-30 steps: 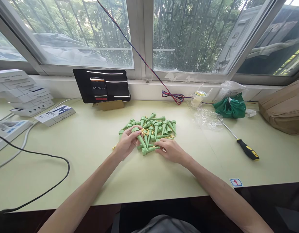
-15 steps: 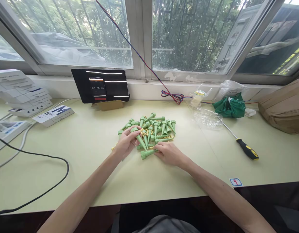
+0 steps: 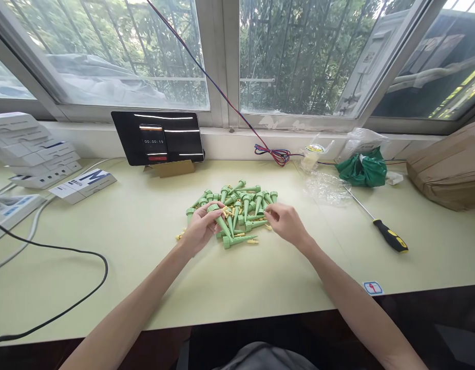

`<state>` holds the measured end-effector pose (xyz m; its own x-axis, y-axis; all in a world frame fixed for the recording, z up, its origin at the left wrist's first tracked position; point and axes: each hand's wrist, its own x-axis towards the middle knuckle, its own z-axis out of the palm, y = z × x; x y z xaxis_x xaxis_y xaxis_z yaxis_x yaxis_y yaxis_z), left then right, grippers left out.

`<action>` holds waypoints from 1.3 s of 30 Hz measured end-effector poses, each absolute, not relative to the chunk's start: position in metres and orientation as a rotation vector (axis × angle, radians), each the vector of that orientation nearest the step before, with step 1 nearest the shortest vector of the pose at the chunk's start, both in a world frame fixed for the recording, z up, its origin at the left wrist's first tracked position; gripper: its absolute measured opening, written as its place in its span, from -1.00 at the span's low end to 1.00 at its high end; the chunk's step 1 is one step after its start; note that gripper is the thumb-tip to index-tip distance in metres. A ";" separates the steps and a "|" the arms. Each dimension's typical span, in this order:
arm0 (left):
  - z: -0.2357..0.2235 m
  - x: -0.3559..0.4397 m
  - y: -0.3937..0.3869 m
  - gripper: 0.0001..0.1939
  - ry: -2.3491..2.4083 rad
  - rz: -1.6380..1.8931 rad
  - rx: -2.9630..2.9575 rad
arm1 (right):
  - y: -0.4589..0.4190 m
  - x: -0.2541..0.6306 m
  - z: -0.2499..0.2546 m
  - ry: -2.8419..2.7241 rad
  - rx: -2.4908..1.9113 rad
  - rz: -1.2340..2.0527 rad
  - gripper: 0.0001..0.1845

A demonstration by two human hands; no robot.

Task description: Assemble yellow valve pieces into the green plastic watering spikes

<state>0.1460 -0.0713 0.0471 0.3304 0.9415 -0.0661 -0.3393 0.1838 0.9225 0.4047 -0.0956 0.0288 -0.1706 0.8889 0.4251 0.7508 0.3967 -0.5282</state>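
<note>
My left hand (image 3: 201, 228), on the left side of the pile, is closed around a green plastic watering spike (image 3: 223, 225), its ribbed cap up and its point slanting down to the right. A small yellow plastic piece (image 3: 224, 209) shows by the fingertips of that hand. At the right edge of the heap of green spikes (image 3: 246, 204), my right hand (image 3: 286, 222) has its fingers pinched together; what they hold, if anything, is hidden. One green spike (image 3: 237, 240) lies at the front, with a yellow valve piece (image 3: 252, 242) near its tip.
Behind the pile stands a dark tablet (image 3: 156, 139) showing a timer. White boxes (image 3: 37, 149) and a black cable (image 3: 87, 252) are on the left. To the right lie a screwdriver (image 3: 389, 235), crumpled clear plastic (image 3: 327, 187), a green bag (image 3: 362, 168) and a brown package (image 3: 449, 169).
My right hand has moved up and to the right, from the tip of the front spike to the pile's right edge, uncovering a yellow piece. My left hand keeps its spike in place.
</note>
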 end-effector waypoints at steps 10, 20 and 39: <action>0.046 0.148 -0.073 -0.79 0.789 1.009 1.000 | -0.092 0.414 0.027 -2.221 -1.561 0.392 -0.81; 0.046 0.149 -0.074 -0.78 0.798 0.977 1.019 | -0.091 0.407 0.022 -2.161 -1.603 0.380 -0.77; 0.043 0.151 -0.074 -0.74 0.816 0.946 1.027 | -0.096 0.427 0.041 -2.351 -1.729 0.691 -0.81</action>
